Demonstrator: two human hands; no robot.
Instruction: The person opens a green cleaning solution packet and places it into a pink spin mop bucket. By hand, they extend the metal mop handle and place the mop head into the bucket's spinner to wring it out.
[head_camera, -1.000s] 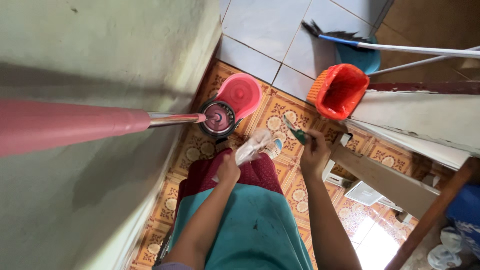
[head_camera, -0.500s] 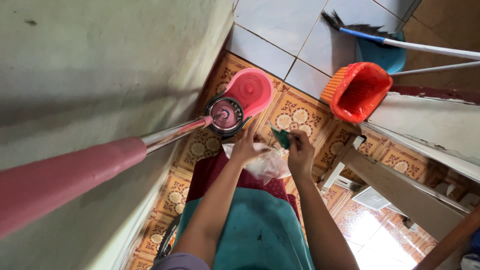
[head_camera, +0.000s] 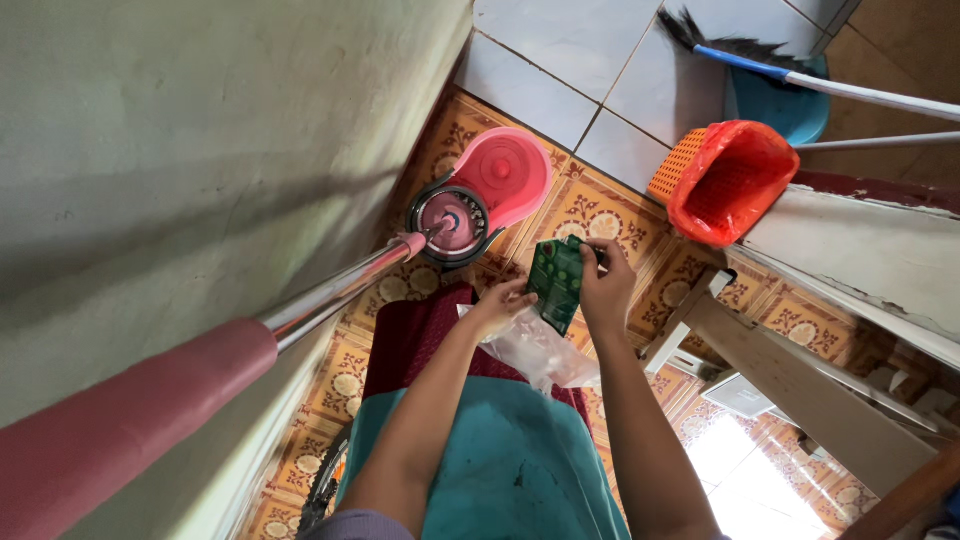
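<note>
Patterned orange floor tiles (head_camera: 590, 215), meeting pale grey tiles farther off; green wall to one side.

Item: green sachet (head_camera: 557, 283), held above the floor just beside the pink spin-mop bucket (head_camera: 480, 200). Right hand (head_camera: 603, 290) pinches its top edge between thumb and fingers. Half a second earlier the packet was a small glimpse between the hands; it is now raised and turned flat to view.

Item: clear plastic bag (head_camera: 540, 350), hanging below the sachet. Left hand (head_camera: 497, 305) has its fingers curled together on the bag's upper edge, touching the sachet's lower corner.

Item: mop handle (head_camera: 200, 360), pink grip and steel shaft, running down into the bucket.

Item: orange basket (head_camera: 722, 180), beyond the sachet, well apart from the bucket; broom (head_camera: 800, 80) behind.
</note>
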